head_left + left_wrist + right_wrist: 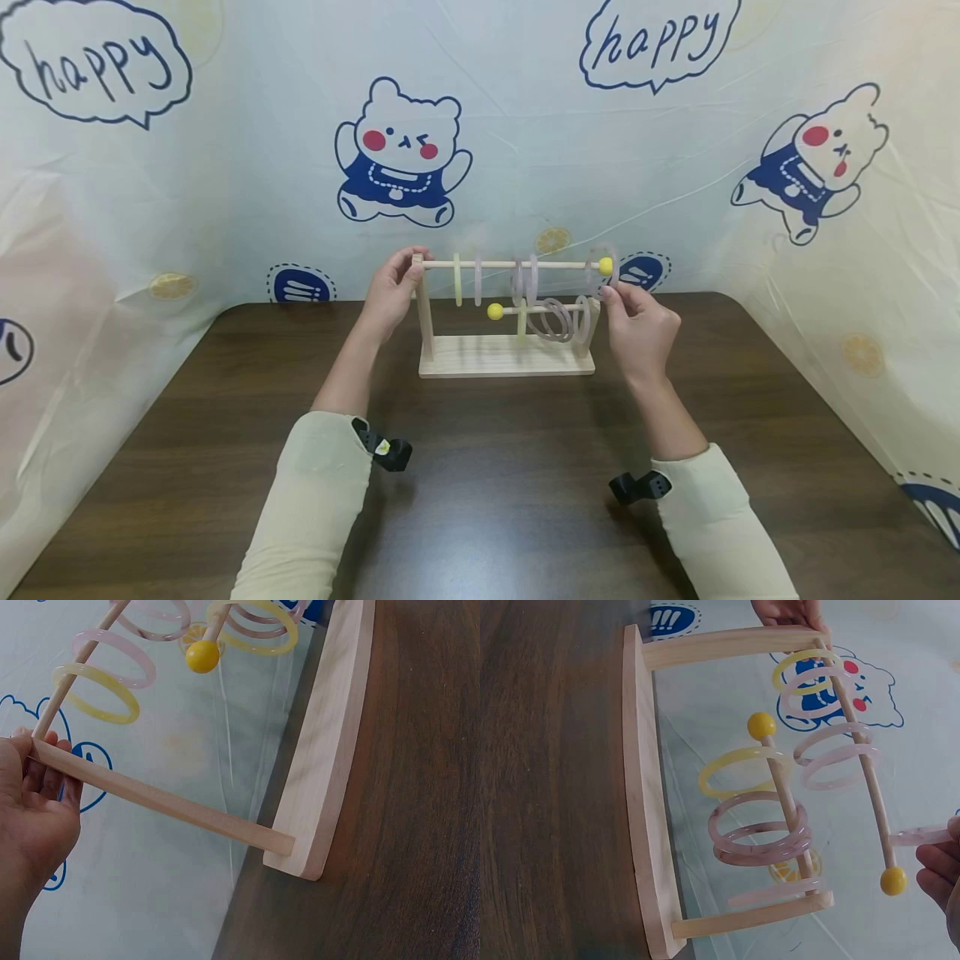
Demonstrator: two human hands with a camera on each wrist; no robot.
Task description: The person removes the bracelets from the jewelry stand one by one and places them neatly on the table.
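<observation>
A pale ring (pixel 915 837) is being pinched at its edge, judged the best hold, by thumb and fingers of the right hand (pixel 643 327); light, stiff, slippery handling is being expected. Leftward from these fingers, other rings (pixel 457 283) are being carried on rods (pixel 497 264) of the wooden rack (pixel 495 358), whose post (pixel 425 321) is being gripped by the left hand (pixel 390 293).

Left arm (pixel 318 467): one, sleeved, reaching forward and inward. Left hand (pixel 393 292): raised, thumb at front, fingers curled behind, gripping. Right arm (pixel 701 492): one, sleeved, likewise extended, angled inward. Right hand (pixel 643 329): raised, thumb and forefinger pinching, remaining fingers curled. Hands well apart.
</observation>
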